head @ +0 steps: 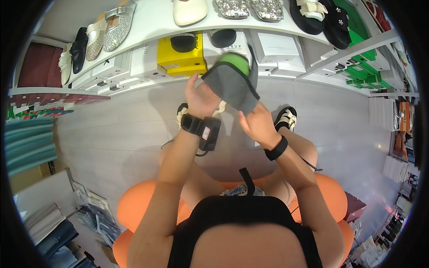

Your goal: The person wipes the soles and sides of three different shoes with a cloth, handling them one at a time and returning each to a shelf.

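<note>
A grey fabric piece (228, 87) with black edging and a bright green panel (236, 63) is held up in front of me, over the floor near the shelf. My right hand (259, 124) pinches its lower right corner between thumb and fingers. My left hand (202, 98) is at its left side, palm up with the thumb standing apart. The fabric hides the left fingertips, so their grip does not show. A black strap (191, 124) with a small black box (210, 134) circles my left wrist, and a black band (276, 148) is on the right one.
Ahead, a white shelf (147, 25) bears several shoes, among them a cream shoe (190, 12). Below it stand shoe boxes, including a yellow box (180, 55). I sit on an orange seat (135, 204). Folded clothes (55, 231) lie at lower left; a teal curtain (30, 144) hangs left.
</note>
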A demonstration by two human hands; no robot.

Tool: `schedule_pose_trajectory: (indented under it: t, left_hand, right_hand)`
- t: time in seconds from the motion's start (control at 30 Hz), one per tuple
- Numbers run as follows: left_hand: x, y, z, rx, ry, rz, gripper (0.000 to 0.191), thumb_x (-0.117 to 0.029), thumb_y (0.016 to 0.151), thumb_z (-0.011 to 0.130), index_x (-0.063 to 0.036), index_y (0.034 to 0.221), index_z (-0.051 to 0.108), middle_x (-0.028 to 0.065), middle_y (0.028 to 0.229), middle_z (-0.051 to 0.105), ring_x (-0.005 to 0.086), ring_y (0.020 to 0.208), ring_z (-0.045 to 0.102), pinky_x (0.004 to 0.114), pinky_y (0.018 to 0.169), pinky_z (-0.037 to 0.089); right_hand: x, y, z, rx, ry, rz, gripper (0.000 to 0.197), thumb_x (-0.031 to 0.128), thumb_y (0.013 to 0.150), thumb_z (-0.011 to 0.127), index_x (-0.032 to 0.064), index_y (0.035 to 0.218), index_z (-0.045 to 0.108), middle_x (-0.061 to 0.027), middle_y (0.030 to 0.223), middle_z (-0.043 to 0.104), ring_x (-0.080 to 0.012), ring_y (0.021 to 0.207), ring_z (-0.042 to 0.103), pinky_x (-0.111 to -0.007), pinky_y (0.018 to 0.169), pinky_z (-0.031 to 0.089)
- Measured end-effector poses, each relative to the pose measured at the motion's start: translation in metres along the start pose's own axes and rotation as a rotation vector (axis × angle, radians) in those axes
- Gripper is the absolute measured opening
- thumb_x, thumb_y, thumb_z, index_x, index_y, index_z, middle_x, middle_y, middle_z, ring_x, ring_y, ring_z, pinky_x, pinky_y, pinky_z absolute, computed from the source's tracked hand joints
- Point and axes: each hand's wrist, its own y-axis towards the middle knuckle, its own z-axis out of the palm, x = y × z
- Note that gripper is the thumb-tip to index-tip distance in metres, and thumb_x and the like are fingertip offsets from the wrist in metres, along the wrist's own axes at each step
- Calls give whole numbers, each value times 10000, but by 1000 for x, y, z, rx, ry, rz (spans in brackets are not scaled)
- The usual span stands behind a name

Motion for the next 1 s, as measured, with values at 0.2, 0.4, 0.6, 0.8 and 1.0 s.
schedule_pose_trajectory:
  t: [0.2,0.4,0.6,0.8,1.0]
  left_hand:
    - [-7,-4,3,-17,-152,89,598,-332,780,455,44,1212,284,146,1275,361,268,1184,333,428,1007,194]
    - [14,-2,0,-93,-13,62,537,-369,838,384,-7,1226,304,145,1244,404,286,1133,397,406,975,272]
    - [22,3,-20,199,-79,-183,448,-330,919,224,-21,1218,347,128,1214,445,263,1116,422,377,964,299]
    - [7,16,-29,516,-247,-63,414,-301,926,210,-18,1167,393,110,1214,451,230,1151,388,373,984,267]
    - [-17,-1,8,262,-458,183,385,-225,931,218,25,1165,395,127,1242,424,228,1198,339,386,1016,224]
  right_hand:
    - [-5,1,-12,-233,858,796,430,253,890,366,-11,555,413,-59,490,376,-135,524,376,-325,499,331]
    - [-3,12,-12,-655,774,469,290,181,877,351,-35,846,542,-103,840,560,-226,785,514,-310,744,378]
    - [1,8,-1,-71,282,33,224,149,784,475,-1,932,549,-172,935,541,-355,886,484,-410,796,377]
    - [5,10,6,-204,226,80,205,148,801,463,-2,904,555,-194,925,539,-371,850,484,-407,764,384]
    - [-23,4,29,125,454,561,268,151,829,424,-76,708,501,-263,664,490,-402,637,493,-411,579,386]
